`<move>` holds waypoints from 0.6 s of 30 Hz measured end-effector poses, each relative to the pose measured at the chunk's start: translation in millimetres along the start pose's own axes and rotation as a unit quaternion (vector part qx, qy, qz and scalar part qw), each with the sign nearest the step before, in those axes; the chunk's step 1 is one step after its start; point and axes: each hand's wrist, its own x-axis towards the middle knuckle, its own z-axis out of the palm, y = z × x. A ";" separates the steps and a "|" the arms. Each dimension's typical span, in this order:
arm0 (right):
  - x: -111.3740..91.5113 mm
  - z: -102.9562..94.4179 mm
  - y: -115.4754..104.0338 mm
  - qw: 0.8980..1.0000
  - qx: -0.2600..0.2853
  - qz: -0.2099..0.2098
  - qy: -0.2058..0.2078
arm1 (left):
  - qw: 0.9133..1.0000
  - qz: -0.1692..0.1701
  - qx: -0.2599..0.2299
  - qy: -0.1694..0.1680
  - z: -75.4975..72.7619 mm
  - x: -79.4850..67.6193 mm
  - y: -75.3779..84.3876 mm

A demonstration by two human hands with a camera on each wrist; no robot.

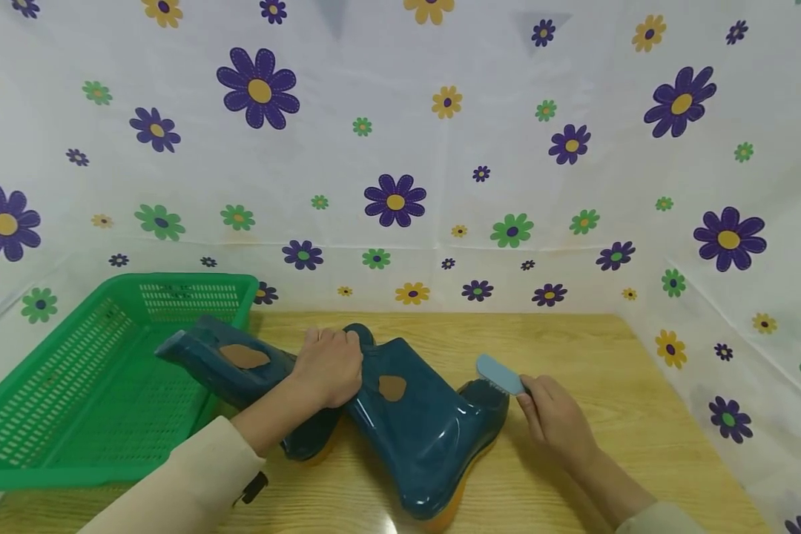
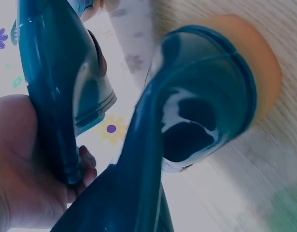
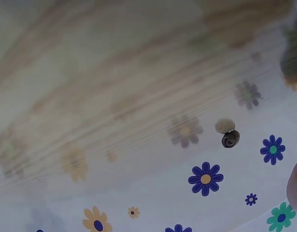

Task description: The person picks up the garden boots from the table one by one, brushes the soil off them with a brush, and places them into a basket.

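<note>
Two glossy dark teal rain boots with orange soles and brown patches are on the table. My left hand [image 1: 329, 367] grips the upper shaft of the nearer-right boot [image 1: 420, 415], which tilts with its toe toward me. The other boot [image 1: 256, 378] leans to the left, partly behind my left forearm, its top over the basket's edge. My right hand [image 1: 561, 423] holds a light blue brush [image 1: 498, 374] by its handle, bristles down against the boot's heel. In the left wrist view, my left hand [image 2: 18, 164] curls round a boot's edge. Only finger parts [image 3: 296, 188] show in the right wrist view.
A green plastic basket [image 1: 120, 475] with slotted walls stands on the left of the wooden table [image 1: 594, 356]. A white flower-printed sheet [image 1: 440, 148] hangs behind and along the right side. A small dark round thing [image 3: 230, 138], unclear in kind, shows in the right wrist view.
</note>
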 end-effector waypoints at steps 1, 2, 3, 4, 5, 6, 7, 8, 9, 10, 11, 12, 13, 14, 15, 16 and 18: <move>0.4 -0.2 0.1 1.000 -0.001 0.002 0.001 | 1.000 0.006 -0.004 0.010 0.0 -1.0 0.0; 0.8 -0.5 0.3 1.000 -0.001 0.004 0.001 | 1.000 0.011 -0.008 0.020 0.3 -2.2 -0.2; 1.1 -0.8 0.3 1.000 -0.002 0.005 0.000 | 0.999 0.016 -0.013 0.029 0.8 -3.4 -0.5; 1.3 -0.9 0.3 1.000 -0.001 0.004 0.000 | 0.999 0.021 -0.018 0.038 1.3 -4.6 -1.0; 1.4 -1.1 0.4 1.000 -0.001 0.003 0.000 | 0.998 0.027 -0.025 0.048 1.7 -5.8 -1.6; 1.4 -1.3 0.6 1.000 0.000 0.002 -0.002 | 0.997 0.032 -0.035 0.059 1.8 -6.9 -2.0; 1.6 -1.6 0.8 1.000 0.001 0.001 -0.002 | 0.996 0.037 -0.046 0.068 1.8 -7.9 -2.4; 1.8 -2.1 1.2 1.000 0.001 0.000 -0.002 | 0.994 0.041 -0.057 0.080 1.4 -8.9 -2.5; 2.1 -2.8 1.7 1.000 0.002 0.001 -0.005 | 0.993 0.045 -0.068 0.091 0.6 -9.9 -2.6; 2.7 -3.9 2.4 1.000 0.002 0.001 -0.007 | 0.990 0.050 -0.079 0.103 -0.4 -10.7 -2.5; 3.6 -5.3 3.2 1.000 0.003 -0.001 -0.007 | 0.988 0.056 -0.089 0.114 -1.7 -11.6 -2.3; 5.4 -7.2 3.8 1.000 0.002 -0.005 -0.007 | 0.985 0.062 -0.098 0.123 -3.0 -12.1 -2.1; 7.8 -8.9 4.3 1.000 0.002 -0.012 -0.006 | 0.983 0.068 -0.105 0.131 -4.1 -12.5 -1.9; 10.8 -10.4 4.7 1.000 0.002 -0.020 -0.004 | 0.981 0.074 -0.111 0.140 -5.3 -13.2 -1.7; 14.6 -11.7 4.8 0.999 0.001 -0.032 -0.003 | 0.979 0.080 -0.115 0.146 -6.4 -14.0 -1.7; 19.3 -12.6 4.5 0.999 0.000 -0.049 0.002 | 0.978 0.086 -0.117 0.151 -7.4 -14.9 -1.9; 30.4 -13.3 3.1 0.996 -0.004 -0.085 0.006 | 0.976 0.094 -0.115 0.162 -8.9 -17.1 -2.3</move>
